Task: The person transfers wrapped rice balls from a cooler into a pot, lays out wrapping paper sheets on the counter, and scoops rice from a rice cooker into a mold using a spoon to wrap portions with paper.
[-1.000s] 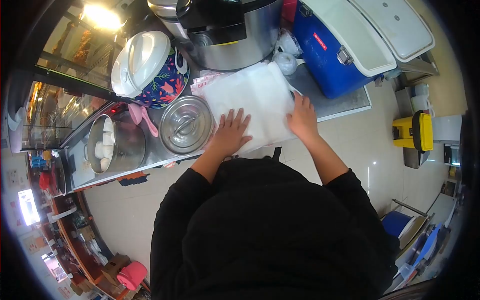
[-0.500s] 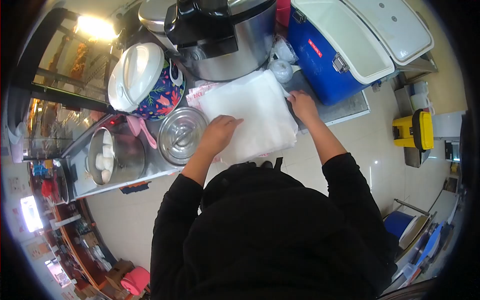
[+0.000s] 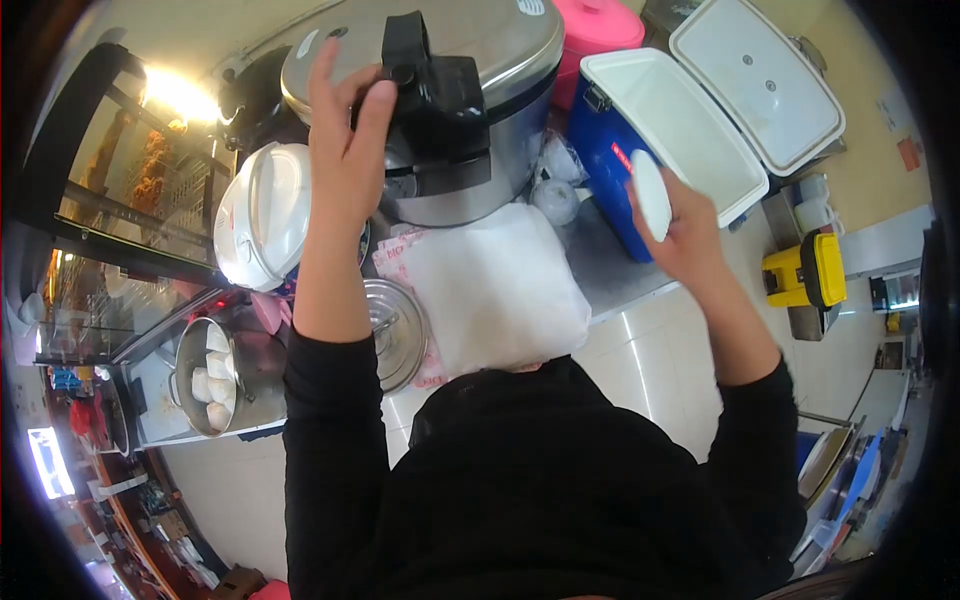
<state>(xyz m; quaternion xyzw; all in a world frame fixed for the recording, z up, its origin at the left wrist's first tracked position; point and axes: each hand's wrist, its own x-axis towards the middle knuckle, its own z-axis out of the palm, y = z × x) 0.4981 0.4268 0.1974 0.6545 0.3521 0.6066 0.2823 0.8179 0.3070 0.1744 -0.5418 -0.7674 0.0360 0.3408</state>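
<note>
My left hand (image 3: 348, 135) is raised with its fingers apart, over the left side of the large steel cooker (image 3: 460, 190), close to its black latch (image 3: 440, 110). Held in my right hand (image 3: 685, 235) is a white paddle (image 3: 652, 195), seen in front of the blue cooler box (image 3: 610, 165). A stack of white sheets (image 3: 500, 295) lies on the counter between my arms, with red-printed paper (image 3: 398, 255) under its left edge. My left forearm partly covers a round glass lid (image 3: 400, 340).
A white-lidded pot (image 3: 262, 220) and a steel pot (image 3: 225, 385) with white pieces stand at left, beside the lit glass cabinet (image 3: 135, 180). Behind the cooler box is a pink container (image 3: 598, 30). A yellow bin (image 3: 805, 272) stands at right.
Both hands have lifted off the sheets. My left hand has moved up to the cooker, and my right hand has come up with the white paddle. The view has shifted toward the cooker.
</note>
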